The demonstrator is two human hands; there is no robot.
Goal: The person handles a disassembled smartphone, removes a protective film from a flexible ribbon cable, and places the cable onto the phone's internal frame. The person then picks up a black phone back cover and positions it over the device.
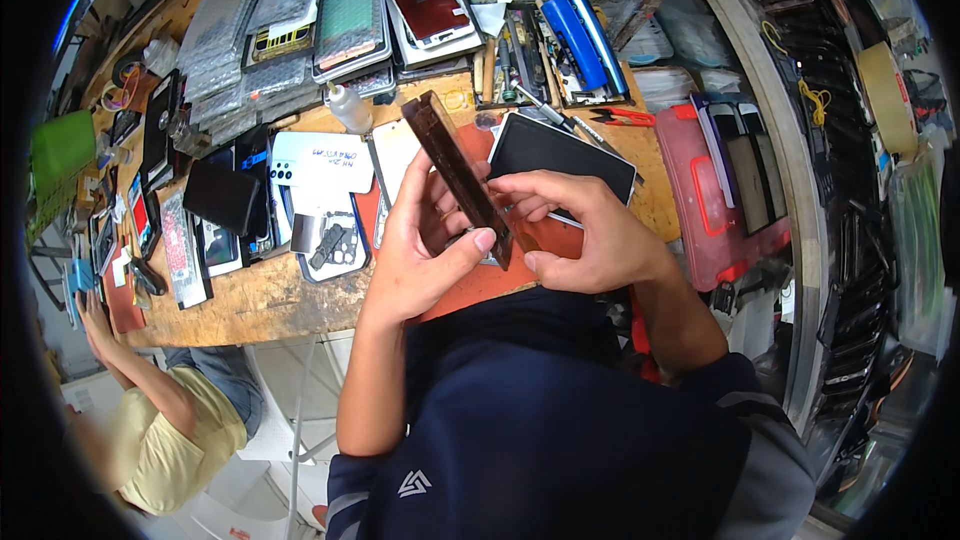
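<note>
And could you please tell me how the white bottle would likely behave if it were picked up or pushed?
The bottle is probably light, as its body looks like plastic, though I can't tell how full it is. A firm grip might dent it, since it resembles a squeeze bottle with a narrow tip. Knocked over, its rounded body could roll.

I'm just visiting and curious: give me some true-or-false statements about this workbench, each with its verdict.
1. The left hand holds a dark slab. True.
2. The co-worker's shirt is black. False: the co-worker's shirt is yellow.
3. The right hand partly covers a black-screened tablet. True.
4. The blue cylinder is left of the dark slab. False: the blue cylinder is to its right, among tools.
</note>
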